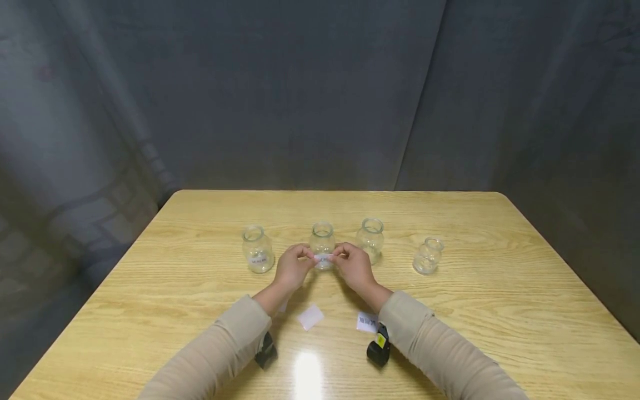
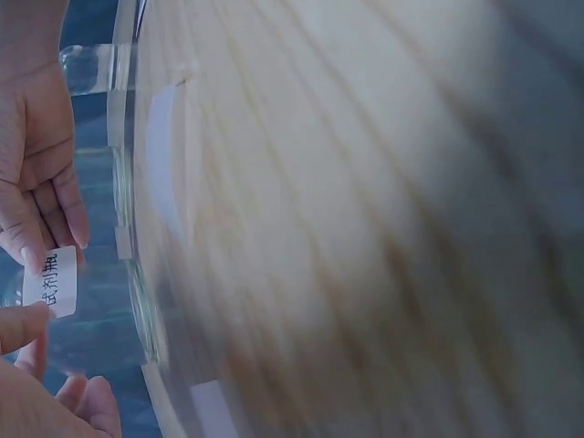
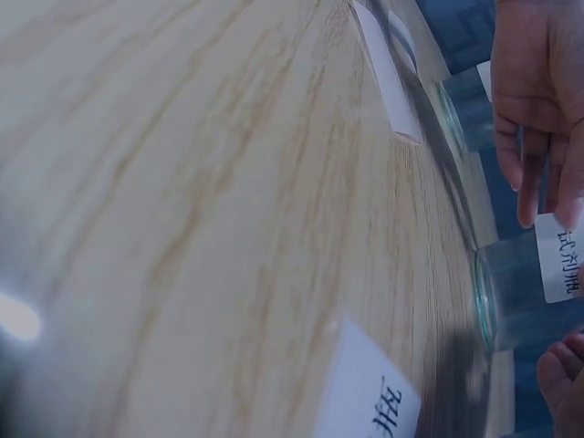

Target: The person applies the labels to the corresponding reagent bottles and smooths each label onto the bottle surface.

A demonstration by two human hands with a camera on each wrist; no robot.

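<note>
A white label point(image 1: 324, 259) with dark printed characters spans the front of the middle glass jar point(image 1: 322, 239). At its left end the left hand point(image 1: 292, 268) pinches it between thumb and fingertips, and the right hand point(image 1: 356, 270) pinches the opposite end. In the left wrist view the label point(image 2: 55, 283) lies flat over the jar's glass, fingertips right at its edges. The right wrist view has the same label point(image 3: 558, 260) near the jar's base point(image 3: 488, 297). A similar label shows on the left glass jar point(image 1: 258, 253), which stands upright beside the left hand.
Right of the hands stand another glass jar point(image 1: 371, 236) and a smaller, tilted-necked glass jar point(image 1: 428, 256). A pale paper piece point(image 1: 310, 317) and a printed label point(image 1: 367, 321) lie on the wooden table point(image 1: 200, 322) nearer the person. Dark curtains point(image 1: 300, 100) hang behind the table.
</note>
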